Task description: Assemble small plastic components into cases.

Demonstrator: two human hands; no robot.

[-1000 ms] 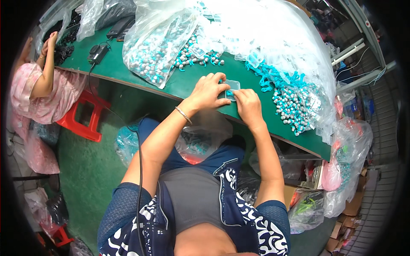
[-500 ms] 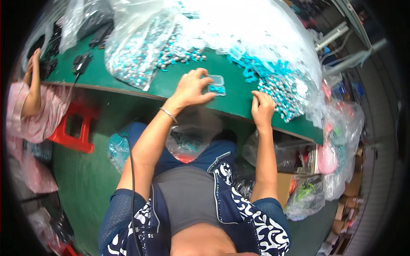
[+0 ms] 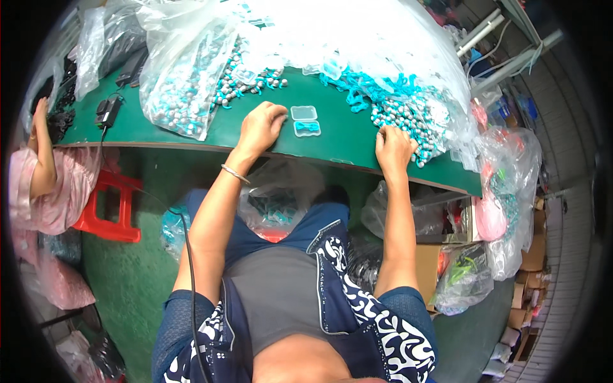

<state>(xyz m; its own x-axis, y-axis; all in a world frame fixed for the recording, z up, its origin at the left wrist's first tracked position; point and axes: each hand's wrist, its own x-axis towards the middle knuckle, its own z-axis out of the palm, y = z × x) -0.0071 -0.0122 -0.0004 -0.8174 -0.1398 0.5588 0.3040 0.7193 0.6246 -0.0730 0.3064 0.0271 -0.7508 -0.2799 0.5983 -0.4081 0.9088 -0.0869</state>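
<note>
A small clear plastic box (image 3: 306, 132) lies on the green tabletop with its lid (image 3: 304, 113) flipped back on the far side. Coiled blue cord (image 3: 308, 126) is inside it. Just left of the box and apart from it, my left hand (image 3: 260, 129) rests with loosely bent fingers and nothing seen in them. My right hand (image 3: 394, 150) is at the near left edge of a heap of silver beads with blue cords (image 3: 407, 118). Its fingers are curled closed against the heap, and whatever they grip is hidden.
A clear bag (image 3: 179, 102) of similar beads lies at the left of the table (image 3: 255, 89). Blue cords (image 3: 357, 86) and a large pile of clear plastic (image 3: 357, 32) lie behind. A black adapter (image 3: 108, 112) with a cable and another person's arm (image 3: 41, 153) are at the far left.
My left hand has let go of the open box and drawn back to its left. My right hand has come against the bead heap, its fingers curling. The whole view has shifted slightly.
</note>
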